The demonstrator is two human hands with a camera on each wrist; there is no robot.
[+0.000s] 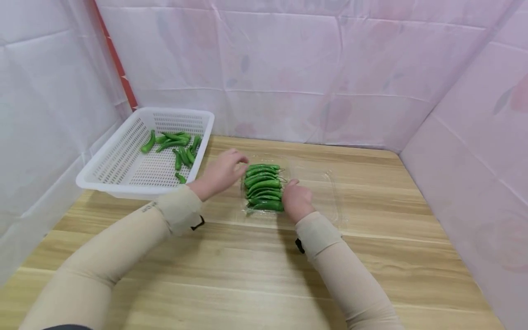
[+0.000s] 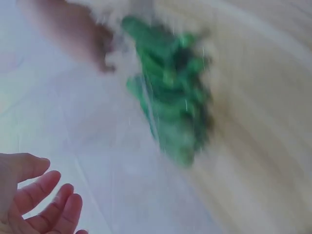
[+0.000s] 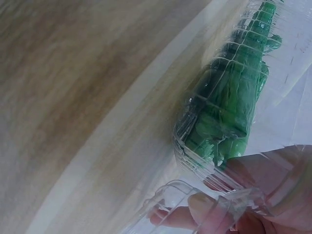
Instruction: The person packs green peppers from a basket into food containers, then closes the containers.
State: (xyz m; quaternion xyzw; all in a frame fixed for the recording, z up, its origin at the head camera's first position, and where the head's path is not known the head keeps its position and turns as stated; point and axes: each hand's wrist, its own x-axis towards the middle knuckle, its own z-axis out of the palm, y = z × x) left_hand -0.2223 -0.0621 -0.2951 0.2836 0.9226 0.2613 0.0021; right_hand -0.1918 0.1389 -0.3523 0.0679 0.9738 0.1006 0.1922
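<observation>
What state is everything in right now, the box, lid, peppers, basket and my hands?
Box: open, peppers inside
Lid: off the peppers, spread out to their right
Boxed peppers: lined up side by side
Loose peppers: scattered in the basket
Basket: upright, partly filled
Left hand: fingers loosely bent, holding nothing
Right hand: gripping the box's clear plastic

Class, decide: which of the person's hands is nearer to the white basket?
Left. The left hand is just right of the white basket; the right hand is farther off, at the right end of the packed green peppers, gripping the clear container.
</observation>
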